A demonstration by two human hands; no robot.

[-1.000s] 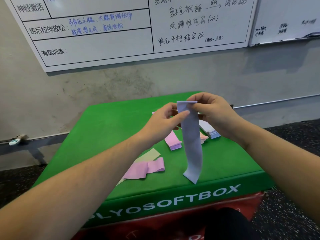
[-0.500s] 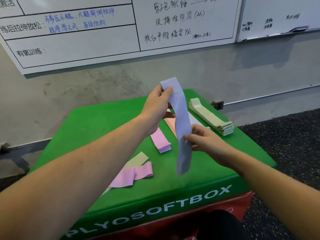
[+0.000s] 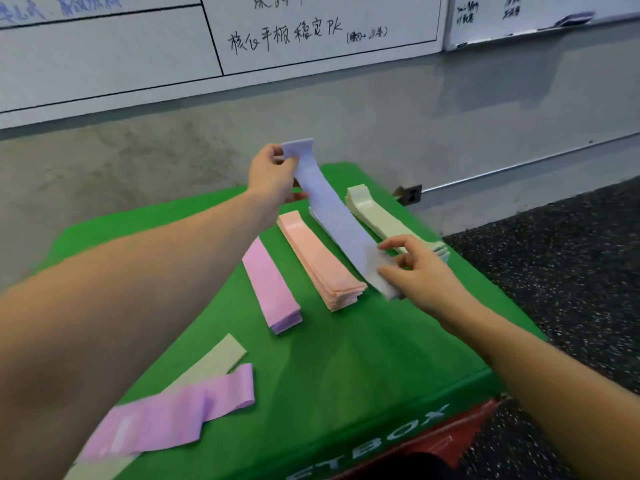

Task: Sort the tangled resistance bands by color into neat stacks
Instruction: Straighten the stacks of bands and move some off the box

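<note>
Left hand (image 3: 273, 176): the fingers pinch the far end of the blue band (image 3: 332, 216) and hold it up high.
Right hand (image 3: 420, 277): the fingers (image 3: 394, 242) curl round the near end of the blue band, low down by the box top.
Blue band: it runs in a slope from the left hand down to the right hand, just over the blue stack (image 3: 317, 218).
Blue stack: only a bit of it peeks out under the band, between the peach stack (image 3: 320, 259) and the pale green stack (image 3: 384, 220).
Pink stack (image 3: 272, 289): it lies left of the peach stack, apart from it.
Loose bands: a pink band (image 3: 169, 415) lies across a pale green band (image 3: 207, 367) at the near left corner, well apart from the stacks.
Green box (image 3: 346, 368): all the stacks and loose bands lie on its top.
Whiteboard (image 3: 311, 32): it hangs on the grey wall behind, with writing on it.
</note>
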